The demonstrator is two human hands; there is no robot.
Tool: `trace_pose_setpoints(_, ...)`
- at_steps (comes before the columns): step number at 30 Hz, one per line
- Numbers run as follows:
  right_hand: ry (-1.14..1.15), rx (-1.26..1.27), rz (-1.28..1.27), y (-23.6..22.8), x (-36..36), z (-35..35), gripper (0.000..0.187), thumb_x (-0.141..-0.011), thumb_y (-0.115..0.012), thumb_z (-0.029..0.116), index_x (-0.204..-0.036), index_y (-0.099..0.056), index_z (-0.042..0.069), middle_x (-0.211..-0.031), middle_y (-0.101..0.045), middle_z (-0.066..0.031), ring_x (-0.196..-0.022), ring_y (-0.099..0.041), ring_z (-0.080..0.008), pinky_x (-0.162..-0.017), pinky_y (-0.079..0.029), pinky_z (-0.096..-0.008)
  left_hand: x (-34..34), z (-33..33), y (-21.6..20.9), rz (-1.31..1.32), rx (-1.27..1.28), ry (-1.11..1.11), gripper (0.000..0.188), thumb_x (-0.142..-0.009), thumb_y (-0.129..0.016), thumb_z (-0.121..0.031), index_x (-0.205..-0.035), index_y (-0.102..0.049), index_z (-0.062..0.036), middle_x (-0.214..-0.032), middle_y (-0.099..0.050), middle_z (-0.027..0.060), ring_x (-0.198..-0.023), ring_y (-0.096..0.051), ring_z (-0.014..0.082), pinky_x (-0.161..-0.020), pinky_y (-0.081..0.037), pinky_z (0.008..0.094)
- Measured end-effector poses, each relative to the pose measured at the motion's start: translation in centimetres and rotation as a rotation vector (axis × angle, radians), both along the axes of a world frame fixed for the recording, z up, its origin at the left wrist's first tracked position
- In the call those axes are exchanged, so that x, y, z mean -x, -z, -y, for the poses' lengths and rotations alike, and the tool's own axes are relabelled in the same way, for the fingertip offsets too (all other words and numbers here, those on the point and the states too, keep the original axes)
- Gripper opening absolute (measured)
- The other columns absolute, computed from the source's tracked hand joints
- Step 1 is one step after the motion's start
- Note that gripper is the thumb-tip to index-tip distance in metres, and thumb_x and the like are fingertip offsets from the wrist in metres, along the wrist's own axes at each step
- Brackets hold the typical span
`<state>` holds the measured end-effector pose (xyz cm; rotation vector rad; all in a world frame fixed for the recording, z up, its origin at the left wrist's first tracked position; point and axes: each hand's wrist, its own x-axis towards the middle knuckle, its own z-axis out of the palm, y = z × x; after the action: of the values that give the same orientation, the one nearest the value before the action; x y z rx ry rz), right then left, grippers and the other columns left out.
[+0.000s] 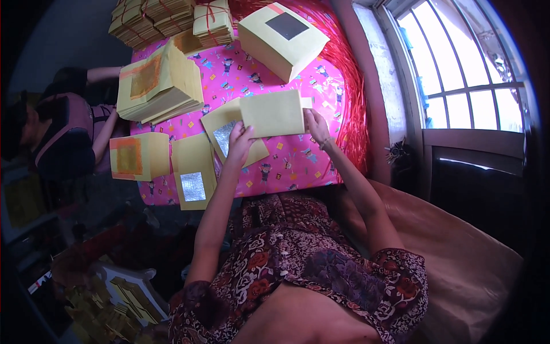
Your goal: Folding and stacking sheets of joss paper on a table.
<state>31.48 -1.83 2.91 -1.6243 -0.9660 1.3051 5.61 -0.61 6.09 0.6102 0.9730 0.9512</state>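
Note:
Over the table I hold up a plain yellowish sheet of joss paper [271,113]. My left hand [241,139] is closed on its lower left corner, with the thumb on top. At its right edge my right hand [317,126] is closed on it, and a strip of paper shows behind that edge. Under my left hand lies a sheet with a silver foil square [224,135]. Left of my left forearm is another silver-foil sheet [193,186]. Farther left lies a sheet with an orange-gold square [127,157].
A thick stack of gold-square sheets [192,86] and a tall stack with a dark square [275,49] stand on the pink patterned tablecloth [286,166]. Red-tied bundles [213,24] are behind. Red strands [349,109] hang along the right edge. Another person [71,123] is at the left.

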Motion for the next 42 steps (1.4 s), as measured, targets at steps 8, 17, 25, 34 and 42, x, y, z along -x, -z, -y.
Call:
trace_pose_setpoints(8, 0.244, 0.269, -0.516, 3.0, -1.5, -1.0, 0.048, -0.095, -0.042, 0.041, -0.110, -0.058, -0.001, -0.089, -0.061, -0.0078, -0.076, -0.056, -0.0155, -0.070, -0.047, -0.0312, -4.1, -2.4, 6.8, -0.411, -0.006, 0.078, 0.032, -0.087, -0.057, -0.007, -0.116, -0.046, 0.0027, -0.105, -0.060, 0.0123, -0.092, -0.060, 0.0163, -0.075, -0.049, 0.0273)
trace_pose_setpoints(17, 0.087, -0.035, 0.172, 5.0, -1.2, -0.1, 0.022, -0.090, -0.053, 0.022, -0.093, -0.051, 0.000, -0.079, -0.060, -0.0119, -0.073, -0.059, -0.0216, -0.066, -0.046, -0.0370, -5.5, -1.9, 6.5, -0.883, -0.129, 0.113, 0.026, -0.074, -0.068, -0.014, -0.095, -0.059, -0.0005, -0.082, -0.068, 0.0119, -0.075, -0.065, 0.0194, -0.068, -0.050, 0.0322)
trace_pose_setpoints(25, -0.001, -0.142, 0.751, 0.9, 0.0, -0.2, 0.022, -0.087, -0.053, 0.019, -0.092, -0.049, -0.002, -0.084, -0.057, -0.0236, -0.076, -0.058, -0.0392, -0.069, -0.045, -0.0452, -6.2, -1.3, 5.4, -1.114, -0.241, 0.087, 0.025, -0.071, -0.069, -0.013, -0.089, -0.056, -0.0018, -0.078, -0.064, 0.0112, -0.073, -0.063, 0.0258, -0.069, -0.048, 0.0381)
trace_pose_setpoints(34, -0.025, -0.057, 0.744, 2.1, -0.9, 0.1, 0.021, -0.086, -0.055, 0.019, -0.093, -0.049, -0.001, -0.088, -0.055, -0.0231, -0.079, -0.057, -0.0399, -0.071, -0.045, -0.0459, -6.7, -1.0, 5.7, -1.095, -0.265, 0.043, 0.035, -0.071, -0.070, -0.013, -0.100, -0.053, -0.0040, -0.081, -0.064, 0.0108, -0.077, -0.062, 0.0269, -0.073, -0.046, 0.0390)
trace_pose_setpoints(42, -0.071, -0.063, 0.764, 2.1, -1.1, -0.2, 0.024, -0.085, -0.058, 0.020, -0.095, -0.050, -0.001, -0.090, -0.055, -0.0224, -0.082, -0.057, -0.0399, -0.073, -0.045, -0.0462, -7.1, -1.4, 5.0, -1.182, -0.307, 0.126, 0.040, -0.070, -0.069, -0.008, -0.104, -0.050, -0.0025, -0.088, -0.063, 0.0119, -0.084, -0.062, 0.0275, -0.077, -0.047, 0.0385)
